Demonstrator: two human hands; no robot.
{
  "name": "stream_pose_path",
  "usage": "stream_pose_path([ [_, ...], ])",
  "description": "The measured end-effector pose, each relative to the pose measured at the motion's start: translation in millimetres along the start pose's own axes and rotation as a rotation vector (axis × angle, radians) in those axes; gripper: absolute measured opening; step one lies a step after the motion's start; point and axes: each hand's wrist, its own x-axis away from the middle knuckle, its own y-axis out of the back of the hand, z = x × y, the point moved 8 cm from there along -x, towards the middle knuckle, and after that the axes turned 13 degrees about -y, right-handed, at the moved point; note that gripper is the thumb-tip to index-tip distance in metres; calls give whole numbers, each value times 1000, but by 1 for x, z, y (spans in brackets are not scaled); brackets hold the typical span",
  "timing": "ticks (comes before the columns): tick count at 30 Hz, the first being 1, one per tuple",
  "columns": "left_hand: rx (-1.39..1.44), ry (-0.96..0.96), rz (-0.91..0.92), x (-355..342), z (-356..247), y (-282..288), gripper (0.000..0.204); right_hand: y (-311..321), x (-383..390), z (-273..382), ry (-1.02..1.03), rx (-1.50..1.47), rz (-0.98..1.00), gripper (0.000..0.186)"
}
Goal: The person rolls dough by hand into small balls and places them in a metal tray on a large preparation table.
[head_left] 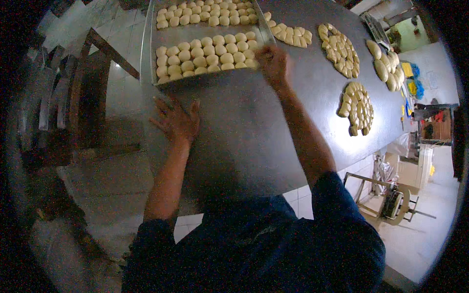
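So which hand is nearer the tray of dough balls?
Right. The right hand is at the tray's near right corner, touching the dough balls there. The left hand lies flat on the table, just short of the tray's near edge.

Bare steel table (244, 132): lying open at centre, passable toward six o'clock. Baking tray (205, 75) of dough balls (205, 54) blocking twelve o'clock. Dough rings (356, 107) crowding two and three o'clock. Wooden frame (97, 53) standing off-table at ten o'clock.

Dough balls (207, 53) in tray (149, 58), dough rings (356, 107) right
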Motion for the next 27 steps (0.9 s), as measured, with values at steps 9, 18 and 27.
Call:
stream_pose_path([
  [9,227,9,9,-1,7,19,99,-73,-146,-29,23,795,-39,40],
  [18,290,-111,92,-15,-14,-74,88,-34,-100,-26,61,215,244,61],
  [27,193,-226,146,93,-40,19,80,135,178,-195,25,-72,-59,12],
])
